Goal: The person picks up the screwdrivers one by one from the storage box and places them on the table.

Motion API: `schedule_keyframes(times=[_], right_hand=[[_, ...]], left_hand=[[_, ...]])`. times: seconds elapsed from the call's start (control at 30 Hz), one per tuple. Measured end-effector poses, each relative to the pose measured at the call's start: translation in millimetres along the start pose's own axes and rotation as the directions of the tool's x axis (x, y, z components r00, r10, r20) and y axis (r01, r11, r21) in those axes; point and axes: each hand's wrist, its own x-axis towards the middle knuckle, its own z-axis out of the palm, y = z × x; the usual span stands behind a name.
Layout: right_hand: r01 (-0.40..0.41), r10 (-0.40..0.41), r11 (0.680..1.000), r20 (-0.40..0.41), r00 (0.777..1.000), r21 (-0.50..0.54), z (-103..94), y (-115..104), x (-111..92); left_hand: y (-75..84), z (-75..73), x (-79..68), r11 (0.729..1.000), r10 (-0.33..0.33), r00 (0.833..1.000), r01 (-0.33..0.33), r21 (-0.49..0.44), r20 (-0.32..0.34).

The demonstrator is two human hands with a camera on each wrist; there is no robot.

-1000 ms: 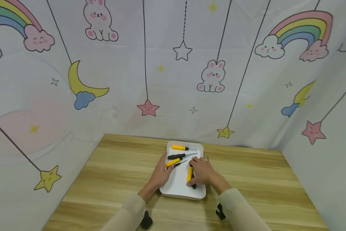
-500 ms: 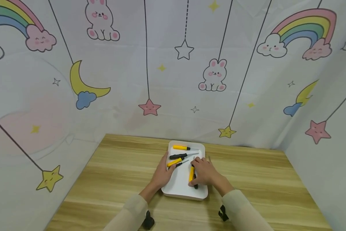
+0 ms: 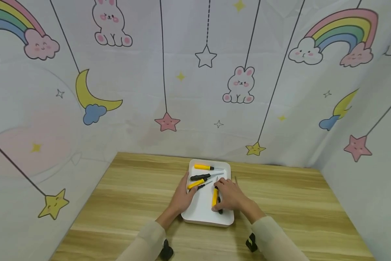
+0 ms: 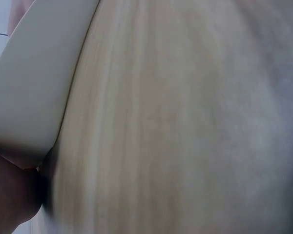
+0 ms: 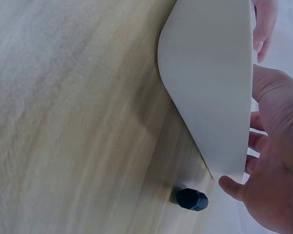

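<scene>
A white tray [image 3: 206,214] stands on the table. My left hand [image 3: 181,195] grips its left side, thumb over the rim and the other fingers along the outer wall. Inside the tray, my right hand [image 3: 229,195] pinches a yellow-handled screwdriver [image 3: 215,197] between thumb and fingertips. Beside that handle, partly under the palm, lies a black-handled screwdriver [image 3: 220,207]. Further back in the tray are a yellow screwdriver [image 3: 202,167], a black screwdriver [image 3: 200,177], another yellow one [image 3: 196,183] and a smaller black one [image 3: 201,186], partly behind the left thumb.
On the wood-grain table [image 3: 133,188], a thin metal shaft [image 3: 236,180] shows just right of the tray. A black handle end [image 5: 192,199] lies beside the tray wall in the right wrist view. Printed white cloth [image 3: 195,137] hangs behind and at the sides.
The head view shifts slightly. Both hands, the tray and the screwdrivers keep nearly the same places relative to one another.
</scene>
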Motion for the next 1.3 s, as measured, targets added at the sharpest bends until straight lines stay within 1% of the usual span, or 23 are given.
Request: schedule_keyframes(times=[0.2, 0.43, 0.63, 0.73, 0.87, 0.93, 1.1, 1.23, 1.3], right_hand=[[0.011, -0.011, 1.0, -0.016, 1.0, 0.003, 6.7, 0, -7], [-0.005, 0.005, 1.0, -0.043, 0.999, 0.003, 7.1, 0, -11], [0.013, -0.01, 0.999, -0.083, 0.997, 0.035, 1.2, -2, -15], [0.021, -0.017, 0.999, -0.092, 0.996, 0.042, -2.9, -3, -17], [0.032, -0.028, 0.999, -0.091, 0.995, 0.037, -4.9, -2, -20], [0.034, -0.032, 0.999, -0.093, 0.995, 0.029, -4.6, 1, -21], [0.017, -0.015, 1.0, -0.115, 0.993, 0.013, -7.5, 6, -28], [0.024, -0.017, 0.999, -0.148, 0.989, 0.045, -13.5, 7, -34], [0.031, -0.022, 0.998, -0.151, 0.988, 0.057, -15.8, 7, -37]], left_hand=[[-2.6, 0.8, -5.0, 1.0, -0.01, 1.0, 0.01, -0.012, 0.002], [-2.8, -2.6, -7.8, 1.0, -0.01, 1.0, 0.01, -0.008, -0.003], [-4.0, -4.9, -7.8, 1.0, -0.02, 1.0, 0.02, -0.002, -0.002], [-3.4, -5.3, -7.3, 1.0, -0.01, 1.0, 0.01, -0.005, -0.005], [-3.3, -4.7, -6.7, 1.0, -0.001, 1.0, 0.001, -0.001, -0.005], [-3.2, -4.3, -6.6, 1.0, -0.011, 1.0, 0.011, 0.003, 0.001], [-2.0, -3.0, -6.6, 1.0, -0.003, 1.0, 0.003, -0.001, 0.016], [-2.3, -2.7, -5.6, 1.0, 0.01, 1.0, -0.01, 0.002, 0.017], [-2.7, -2.9, -6.0, 1.0, 0.012, 1.0, -0.012, 0.003, 0.02]])
